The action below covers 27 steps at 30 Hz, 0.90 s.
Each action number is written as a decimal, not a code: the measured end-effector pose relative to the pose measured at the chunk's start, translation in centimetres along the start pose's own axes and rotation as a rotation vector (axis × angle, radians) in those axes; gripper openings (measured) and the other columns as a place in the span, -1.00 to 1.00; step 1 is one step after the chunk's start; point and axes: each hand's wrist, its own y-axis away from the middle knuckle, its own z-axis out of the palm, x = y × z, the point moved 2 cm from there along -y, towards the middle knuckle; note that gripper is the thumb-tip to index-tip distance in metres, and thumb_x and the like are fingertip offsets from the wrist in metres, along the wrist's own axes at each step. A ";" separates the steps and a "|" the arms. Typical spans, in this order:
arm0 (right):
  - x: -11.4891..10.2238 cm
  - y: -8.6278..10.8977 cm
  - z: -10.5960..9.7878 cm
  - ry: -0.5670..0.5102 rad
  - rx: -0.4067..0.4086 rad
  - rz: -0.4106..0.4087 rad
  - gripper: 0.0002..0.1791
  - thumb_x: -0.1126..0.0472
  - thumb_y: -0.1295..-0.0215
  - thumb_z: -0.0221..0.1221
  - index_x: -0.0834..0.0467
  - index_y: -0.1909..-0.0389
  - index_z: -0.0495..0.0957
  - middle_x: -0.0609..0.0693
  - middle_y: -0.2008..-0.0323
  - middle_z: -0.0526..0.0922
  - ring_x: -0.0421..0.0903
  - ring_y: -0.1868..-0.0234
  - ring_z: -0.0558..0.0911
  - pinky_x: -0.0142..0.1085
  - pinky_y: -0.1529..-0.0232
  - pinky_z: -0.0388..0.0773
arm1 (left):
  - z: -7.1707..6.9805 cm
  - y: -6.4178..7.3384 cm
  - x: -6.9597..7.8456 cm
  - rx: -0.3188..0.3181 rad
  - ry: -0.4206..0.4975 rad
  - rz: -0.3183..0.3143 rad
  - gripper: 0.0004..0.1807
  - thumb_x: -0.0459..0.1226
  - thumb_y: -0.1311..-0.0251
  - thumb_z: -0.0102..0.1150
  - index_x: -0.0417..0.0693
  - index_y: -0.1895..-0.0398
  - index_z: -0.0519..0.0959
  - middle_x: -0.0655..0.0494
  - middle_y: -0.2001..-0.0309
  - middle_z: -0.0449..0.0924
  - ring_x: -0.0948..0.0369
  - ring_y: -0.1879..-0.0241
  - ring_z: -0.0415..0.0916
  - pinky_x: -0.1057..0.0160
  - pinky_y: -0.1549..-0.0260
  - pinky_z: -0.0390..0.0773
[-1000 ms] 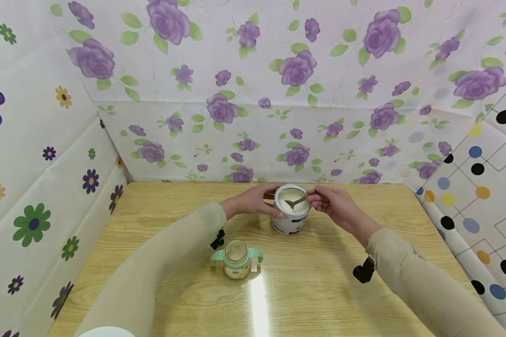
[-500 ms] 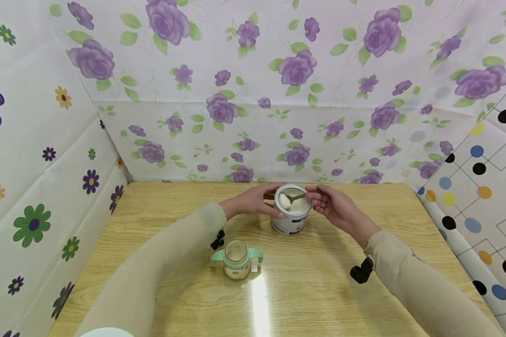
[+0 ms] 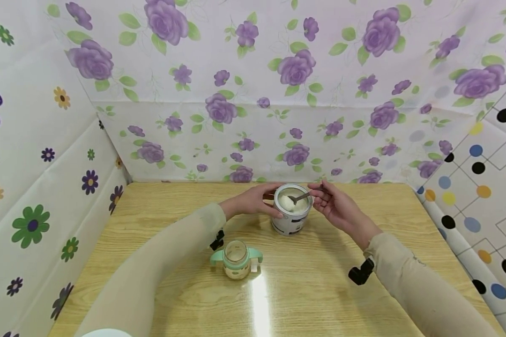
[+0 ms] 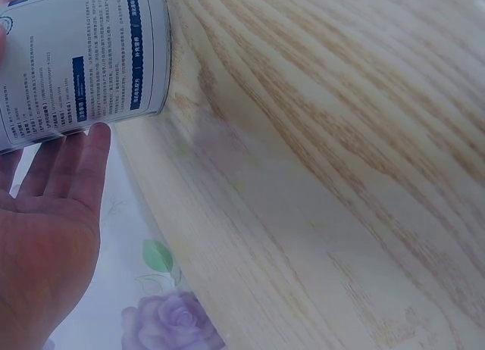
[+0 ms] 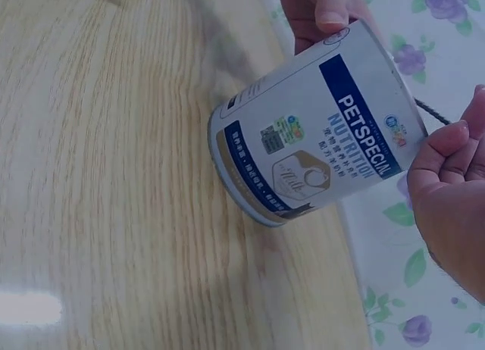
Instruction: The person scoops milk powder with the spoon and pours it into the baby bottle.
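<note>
In the head view a white can (image 3: 288,225) of pale powder (image 3: 299,205) stands near the table's back edge. My left hand (image 3: 253,200) holds its left side, thumb in front and fingers behind. The left wrist view shows that hand's fingers (image 4: 83,168) against the can's printed wall (image 4: 83,62). Between right thumb and fingers, my right hand (image 3: 336,207) pinches a dark spoon (image 3: 304,195), its lower end inside the can with a white heap beside it. Most of the spoon is hidden in the right wrist view, where the can's blue-and-gold label (image 5: 311,176) shows.
A clear bottle (image 3: 236,270) with mint-green handles and an open top stands in front of the can, to the left. The wooden table (image 3: 320,290) ends at a flowered cloth wall (image 3: 257,140) behind, with patterned cloth on both sides.
The spoon has shifted within the can's mouth, and its handle now slopes more steeply. My right hand has moved slightly right. The left hand, can and bottle keep their places.
</note>
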 end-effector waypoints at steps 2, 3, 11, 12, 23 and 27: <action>-0.2 0.0 0.3 -0.003 0.015 -0.010 -0.47 0.00 -0.79 -0.14 0.20 0.06 0.76 -0.01 0.29 0.83 -0.23 0.36 0.71 -0.36 0.17 0.67 | 0.0 0.0 0.0 0.006 -0.009 -0.007 -0.03 -0.32 -0.25 0.56 0.20 -0.68 0.28 0.12 -0.49 0.39 0.07 -0.44 0.43 0.01 -0.32 0.59; -0.4 0.0 0.4 -0.005 0.021 -0.016 -0.47 0.00 -0.79 -0.13 0.20 0.07 0.77 -0.01 0.30 0.83 -0.22 0.37 0.70 -0.36 0.18 0.67 | 0.0 0.1 0.0 0.008 -0.013 -0.008 -0.03 -0.32 -0.25 0.57 0.20 -0.68 0.28 0.13 -0.49 0.39 0.07 -0.44 0.43 0.02 -0.32 0.59; -1.7 0.2 1.0 -0.003 0.033 -0.055 -0.51 0.00 -0.76 -0.06 0.22 0.08 0.77 0.00 0.30 0.84 -0.21 0.37 0.71 -0.36 0.18 0.66 | -0.1 0.1 0.1 0.007 -0.041 0.013 -0.03 -0.32 -0.25 0.56 0.18 -0.68 0.27 0.08 -0.50 0.39 0.05 -0.47 0.40 -0.01 -0.40 0.50; -1.7 0.2 1.0 0.000 0.038 -0.057 -0.50 0.00 -0.76 -0.06 0.22 0.09 0.77 -0.01 0.30 0.83 -0.21 0.37 0.71 -0.36 0.17 0.66 | -0.1 0.1 0.1 0.008 -0.042 0.015 -0.03 -0.32 -0.25 0.56 0.17 -0.68 0.27 0.07 -0.50 0.39 0.04 -0.47 0.40 -0.01 -0.40 0.49; -0.2 0.1 -0.3 -0.028 0.085 -0.037 -0.46 0.02 -0.78 -0.11 0.24 0.14 0.76 0.01 0.33 0.83 -0.23 0.41 0.72 -0.38 0.24 0.67 | 0.0 0.3 0.2 0.001 -0.006 0.021 -0.03 -0.36 -0.24 0.56 0.12 -0.68 0.28 0.05 -0.49 0.42 0.03 -0.45 0.43 -0.07 -0.38 0.51; 0.5 0.1 -0.9 -0.047 0.083 -0.049 -0.44 0.03 -0.80 -0.16 0.23 0.14 0.76 0.01 0.34 0.83 -0.23 0.40 0.72 -0.40 0.23 0.66 | 0.0 0.2 0.1 0.002 -0.008 0.022 -0.03 -0.36 -0.24 0.56 0.12 -0.68 0.28 0.06 -0.48 0.43 0.05 -0.44 0.43 -0.05 -0.39 0.51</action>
